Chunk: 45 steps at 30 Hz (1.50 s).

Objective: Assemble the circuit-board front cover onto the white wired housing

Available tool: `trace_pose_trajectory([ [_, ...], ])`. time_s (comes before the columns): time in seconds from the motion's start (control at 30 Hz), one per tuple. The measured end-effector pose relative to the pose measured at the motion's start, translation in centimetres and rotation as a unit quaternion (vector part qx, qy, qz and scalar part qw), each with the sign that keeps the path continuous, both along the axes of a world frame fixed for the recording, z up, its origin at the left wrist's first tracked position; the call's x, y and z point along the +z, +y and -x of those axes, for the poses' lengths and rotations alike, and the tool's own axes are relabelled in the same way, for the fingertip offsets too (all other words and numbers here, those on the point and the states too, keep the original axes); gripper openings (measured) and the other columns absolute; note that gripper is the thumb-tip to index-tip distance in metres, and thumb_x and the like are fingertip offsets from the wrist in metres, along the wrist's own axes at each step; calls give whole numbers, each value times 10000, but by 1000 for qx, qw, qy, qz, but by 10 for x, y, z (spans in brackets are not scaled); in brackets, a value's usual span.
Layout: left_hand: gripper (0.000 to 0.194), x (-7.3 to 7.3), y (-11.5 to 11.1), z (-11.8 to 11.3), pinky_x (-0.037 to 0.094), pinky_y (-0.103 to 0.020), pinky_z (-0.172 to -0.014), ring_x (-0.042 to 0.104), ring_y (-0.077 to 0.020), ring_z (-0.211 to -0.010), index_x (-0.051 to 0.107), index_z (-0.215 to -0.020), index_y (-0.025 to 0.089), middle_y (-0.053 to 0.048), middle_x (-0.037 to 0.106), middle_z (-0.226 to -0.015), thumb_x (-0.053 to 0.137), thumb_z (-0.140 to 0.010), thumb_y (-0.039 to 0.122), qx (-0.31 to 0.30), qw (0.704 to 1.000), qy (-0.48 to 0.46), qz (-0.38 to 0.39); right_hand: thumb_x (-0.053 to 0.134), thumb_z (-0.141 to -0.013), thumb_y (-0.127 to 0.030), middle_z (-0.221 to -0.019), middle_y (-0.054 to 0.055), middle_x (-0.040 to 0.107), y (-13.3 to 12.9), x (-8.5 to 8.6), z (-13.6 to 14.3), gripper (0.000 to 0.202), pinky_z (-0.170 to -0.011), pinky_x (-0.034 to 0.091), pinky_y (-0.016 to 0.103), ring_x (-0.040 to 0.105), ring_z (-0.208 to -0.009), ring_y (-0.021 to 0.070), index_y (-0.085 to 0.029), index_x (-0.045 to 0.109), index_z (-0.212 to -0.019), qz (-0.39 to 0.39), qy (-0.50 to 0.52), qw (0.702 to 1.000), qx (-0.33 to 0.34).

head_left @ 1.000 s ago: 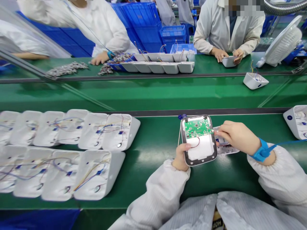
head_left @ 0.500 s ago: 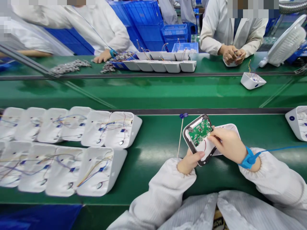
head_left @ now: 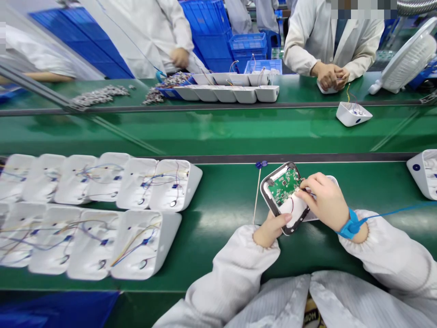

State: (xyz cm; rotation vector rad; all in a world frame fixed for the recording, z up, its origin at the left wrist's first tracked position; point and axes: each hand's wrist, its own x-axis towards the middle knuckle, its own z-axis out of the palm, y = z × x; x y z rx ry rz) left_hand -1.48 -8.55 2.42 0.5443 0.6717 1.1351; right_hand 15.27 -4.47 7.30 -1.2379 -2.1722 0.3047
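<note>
My left hand (head_left: 271, 229) is closed around the lower edge of a white plastic cover with a dark rim (head_left: 294, 218), which is held tilted above the green bench. Inside the cover sits a green circuit board (head_left: 284, 187), and a thin dark wire curves below it. My right hand (head_left: 322, 198), with a blue wrist strap (head_left: 348, 225), pinches at the board's right edge. Whatever is between its fingertips is too small and hidden to name. Behind this hand a white plastic shell (head_left: 332, 180) lies on the bench, mostly covered.
Two rows of white housings (head_left: 172, 180) with loose wires fill the left. A thin stick (head_left: 257, 193) with dark blue pieces lies beside my left hand. Another housing (head_left: 423, 175) stands far right. Across, a housing (head_left: 353, 114) sits on the green belt (head_left: 239, 130); co-workers stand behind.
My right hand has shifted slightly at the board's edge, its fingers more curled. The housing on the belt has moved left. The co-worker at upper left has lifted a hand off the table.
</note>
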Motion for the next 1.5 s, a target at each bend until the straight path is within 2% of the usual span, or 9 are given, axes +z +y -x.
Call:
trace_pose_trajectory([
  [0.27,739,-13,1,-1,399,-493,-1124,576,-395,-1224,618,-1285,119,-117,737,-1031,838,-631,382,-14,999,31,-4,497,-995,-270,-784,38,595,-2,-6,5,237,-676,431,321,581,-739,184,-207,542,-770,37,-4,999,-15],
  [0.43,720,-24,2,-1,453,-514,-1052,625,-404,-1136,636,-1244,124,-126,730,-1071,830,-613,410,-28,999,28,4,466,-996,-266,-762,39,593,-6,-7,8,238,-675,438,327,577,-725,189,-205,535,-777,49,-7,998,-25],
  [0.53,732,-24,2,3,464,-529,-1037,650,-407,-1090,622,-1265,119,-126,737,-1044,820,-611,382,-30,999,16,17,570,-952,-335,-908,81,645,2,-4,0,144,-779,502,383,624,-872,235,-198,604,-921,20,22,999,-22],
  [0.6,729,-21,2,6,483,-532,-1014,667,-407,-1051,625,-1264,118,-125,742,-1020,818,-604,360,-36,999,12,28,694,-868,-411,-1192,139,626,11,0,-9,372,-947,502,482,596,-1131,308,-204,590,-1159,1,58,998,-4],
  [0.67,712,-18,0,8,489,-525,-1010,671,-398,-1048,622,-1271,124,-123,741,-1040,809,-613,322,-48,998,11,33,776,-784,-480,-1445,157,490,22,3,-19,689,-1078,438,550,468,-1346,348,-237,487,-1360,21,79,996,44],
  [0.73,723,-15,-1,8,470,-509,-1048,643,-394,-1120,612,-1286,124,-125,735,-1070,805,-612,296,-57,998,10,26,786,-766,-516,-1548,138,395,29,5,-26,840,-1129,404,556,387,-1429,341,-272,390,-1466,60,78,990,106],
  [0.9,752,-10,2,4,403,-487,-1126,567,-399,-1242,605,-1279,85,-141,741,-1016,794,-581,292,-63,998,-1,0,693,-868,-502,-1498,126,489,31,3,-31,747,-1160,406,503,453,-1398,291,-248,385,-1500,43,66,981,176],
  [1.3,700,-24,5,4,462,-453,-1044,651,-366,-1094,629,-1238,107,-122,739,-1019,774,-583,305,-57,998,-13,13,618,-905,-550,-1392,171,584,24,-2,-28,667,-1086,468,519,544,-1305,322,-187,454,-1440,-36,42,989,140],
  [1.5,669,-18,7,4,497,-444,-987,664,-357,-1067,621,-1238,101,-140,718,-1124,767,-618,303,-82,996,-20,32,667,-882,-512,-1444,152,543,28,-3,-28,718,-1088,469,511,524,-1332,320,-222,400,-1482,19,34,992,122],
])
